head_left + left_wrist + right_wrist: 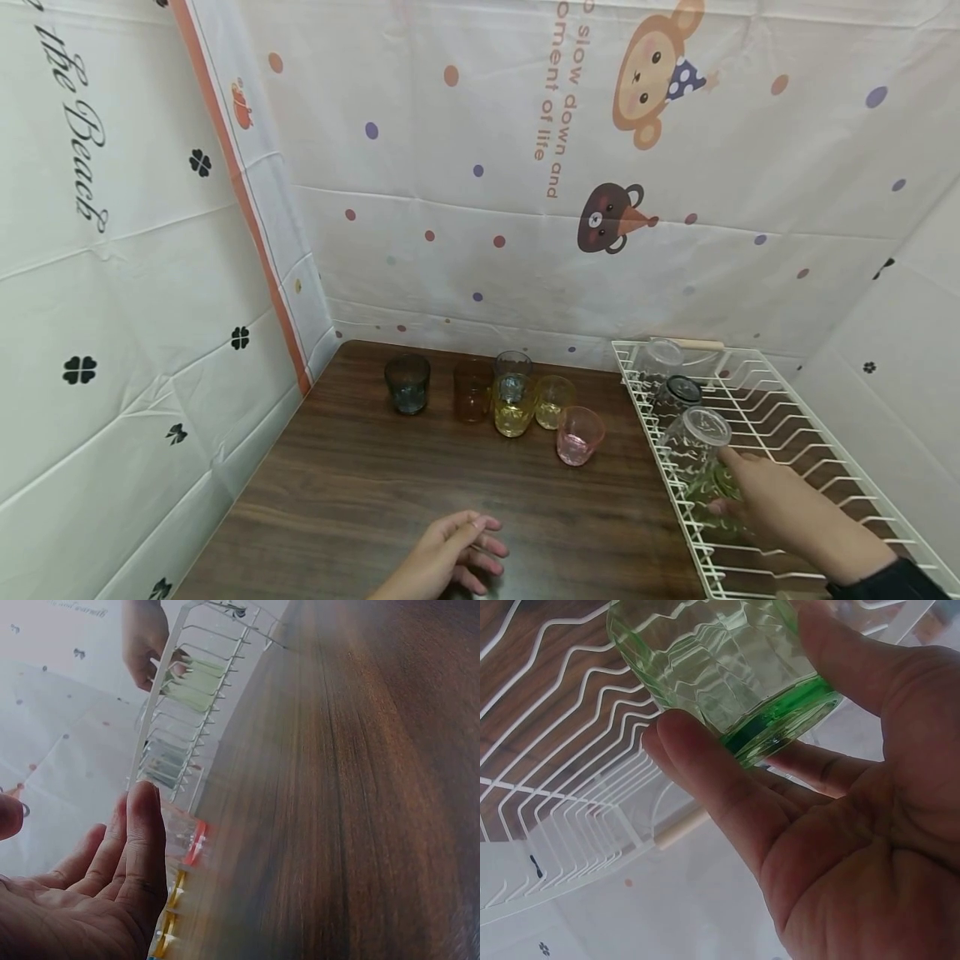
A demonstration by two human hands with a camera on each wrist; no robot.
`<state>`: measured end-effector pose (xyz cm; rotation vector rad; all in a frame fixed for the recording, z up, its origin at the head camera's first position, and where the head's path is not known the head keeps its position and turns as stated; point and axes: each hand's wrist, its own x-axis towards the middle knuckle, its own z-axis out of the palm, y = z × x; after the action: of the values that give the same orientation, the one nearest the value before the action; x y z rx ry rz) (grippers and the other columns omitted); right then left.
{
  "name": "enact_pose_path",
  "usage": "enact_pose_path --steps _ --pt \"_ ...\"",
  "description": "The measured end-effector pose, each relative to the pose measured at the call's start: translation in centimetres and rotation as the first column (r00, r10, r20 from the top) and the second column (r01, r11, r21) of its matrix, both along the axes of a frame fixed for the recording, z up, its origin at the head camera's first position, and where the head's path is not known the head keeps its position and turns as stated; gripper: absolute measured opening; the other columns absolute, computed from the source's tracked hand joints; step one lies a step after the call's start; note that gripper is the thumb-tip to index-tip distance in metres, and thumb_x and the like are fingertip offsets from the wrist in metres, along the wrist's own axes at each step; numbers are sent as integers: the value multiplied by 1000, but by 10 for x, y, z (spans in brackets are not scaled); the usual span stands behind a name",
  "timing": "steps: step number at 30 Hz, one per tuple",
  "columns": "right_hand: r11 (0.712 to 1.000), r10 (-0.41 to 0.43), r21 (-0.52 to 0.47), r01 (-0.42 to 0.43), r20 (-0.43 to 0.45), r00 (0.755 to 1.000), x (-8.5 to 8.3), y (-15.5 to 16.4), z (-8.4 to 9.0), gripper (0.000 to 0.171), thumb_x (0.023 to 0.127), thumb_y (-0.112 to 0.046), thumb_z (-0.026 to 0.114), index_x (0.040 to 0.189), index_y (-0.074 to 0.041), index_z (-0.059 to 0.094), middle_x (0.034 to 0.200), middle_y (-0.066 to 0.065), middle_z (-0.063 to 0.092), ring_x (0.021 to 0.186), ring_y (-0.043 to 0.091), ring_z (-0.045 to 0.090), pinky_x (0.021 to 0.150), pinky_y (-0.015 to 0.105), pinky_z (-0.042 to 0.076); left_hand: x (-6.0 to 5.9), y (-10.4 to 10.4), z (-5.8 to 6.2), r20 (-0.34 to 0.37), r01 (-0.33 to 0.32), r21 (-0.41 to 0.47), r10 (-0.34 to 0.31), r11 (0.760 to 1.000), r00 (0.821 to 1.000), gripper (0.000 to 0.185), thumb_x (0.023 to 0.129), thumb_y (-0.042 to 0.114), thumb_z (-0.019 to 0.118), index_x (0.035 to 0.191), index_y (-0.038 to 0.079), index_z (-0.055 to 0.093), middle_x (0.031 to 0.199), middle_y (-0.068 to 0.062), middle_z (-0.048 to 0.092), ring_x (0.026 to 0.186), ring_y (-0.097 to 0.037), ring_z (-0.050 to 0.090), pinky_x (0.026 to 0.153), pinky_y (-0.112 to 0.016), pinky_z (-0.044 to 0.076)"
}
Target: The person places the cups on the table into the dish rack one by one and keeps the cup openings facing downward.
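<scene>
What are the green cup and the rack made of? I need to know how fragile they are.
Green cup: apparently glass, clear green and glossy; the rack shows through its faceted wall. It could be hard plastic.
Rack: looks like metal wire with a smooth white coating; thin bent rods, uniformly white.
</scene>
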<state>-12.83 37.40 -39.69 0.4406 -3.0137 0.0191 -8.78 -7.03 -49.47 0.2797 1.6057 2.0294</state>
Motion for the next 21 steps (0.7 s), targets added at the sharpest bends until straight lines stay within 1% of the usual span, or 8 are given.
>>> enact_pose_path --steps 7,11,17,19,21 --pt "1000 -7 10 7 8 1000 1 -1 1 74 74 -31 94 127 8 60 94 16 73 87 38 74 77 57 61 0 1 2 -1 3 1 -3 1000 1000 54 114 36 50 138 -12 55 112 -7 78 92 -10 75 71 -21 61" --pt "1000 -6 10 5 1 1000 1 -2 1 73 75 -31 94 127 7 60 93 16 73 86 37 74 77 57 61 0 2 2 8 -3 -7 3 1000 1000 53 114 36 50 138 -11 56 111 -6 78 91 -10 76 70 -21 61" --pt "999 -20 28 19 42 999 0 -2 2 74 76 -32 93 128 9 59 95 18 73 88 39 74 77 57 61 -1 2 0 3 3 -16 -3 1000 1000 51 116 34 47 138 -10 56 113 -8 78 91 -11 76 69 -21 61" --pt "999 -18 31 17 44 999 0 -1 1 74 75 -31 93 128 9 59 96 19 73 88 39 74 77 57 60 -1 2 -1 0 3 -17 -3 1000 1000 50 116 33 46 138 -10 56 113 -9 78 91 -11 76 69 -21 61" --pt "1000 -11 21 11 27 1000 0 -2 2 74 75 -31 94 128 7 60 95 18 74 88 39 74 78 58 61 -1 2 -1 1 2 -16 -2 1000 1000 50 116 33 46 138 -10 56 113 -9 78 91 -11 76 69 -21 61"
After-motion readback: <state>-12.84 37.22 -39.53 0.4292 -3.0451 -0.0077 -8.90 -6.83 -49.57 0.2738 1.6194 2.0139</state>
